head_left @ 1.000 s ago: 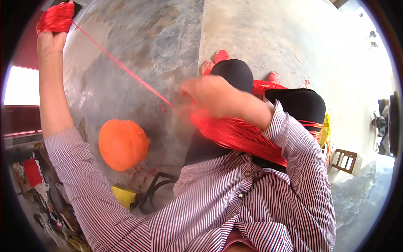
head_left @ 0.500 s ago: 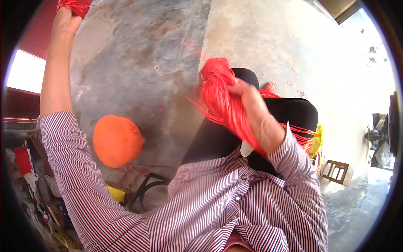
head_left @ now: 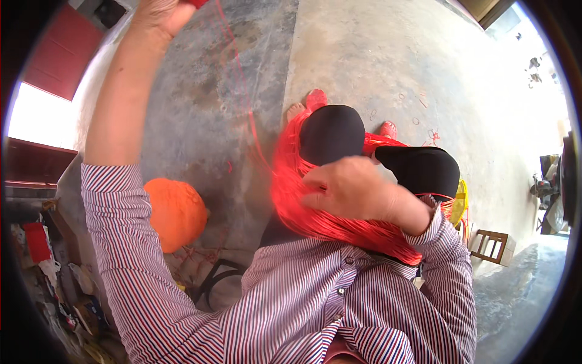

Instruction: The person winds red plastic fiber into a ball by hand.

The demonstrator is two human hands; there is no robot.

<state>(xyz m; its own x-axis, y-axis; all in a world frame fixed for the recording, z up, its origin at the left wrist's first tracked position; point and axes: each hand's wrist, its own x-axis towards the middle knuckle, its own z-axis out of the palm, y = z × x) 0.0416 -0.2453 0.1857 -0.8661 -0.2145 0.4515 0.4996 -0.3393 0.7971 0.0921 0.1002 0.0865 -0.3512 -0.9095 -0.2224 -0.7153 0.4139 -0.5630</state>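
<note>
Raised to the upper left edge, my left hand point(head_left: 159, 19) is closed on red cord; only a bit of what it grips shows, the rest cut off by the picture's edge. A few thin strands point(head_left: 251, 115) run down from there to a large loose bundle of red cord point(head_left: 364, 233). That bundle lies draped across my lap and around my left knee point(head_left: 332, 134). Just over it, my right hand point(head_left: 351, 189) is bent and smeared by motion. Whether its fingers grip any strands cannot be made out.
An orange rounded object point(head_left: 176, 213) is on the floor by my left arm, near a black curved frame point(head_left: 215, 282). Clutter point(head_left: 66, 291) lines the far left. At right are a yellow round item point(head_left: 461, 203) and a small wooden stool point(head_left: 490, 247). Cord scraps dot the concrete floor.
My right hand has moved down toward my body, and the bundle it held up now lies over my lap. My left hand has shifted right and up, partly leaving the picture.
</note>
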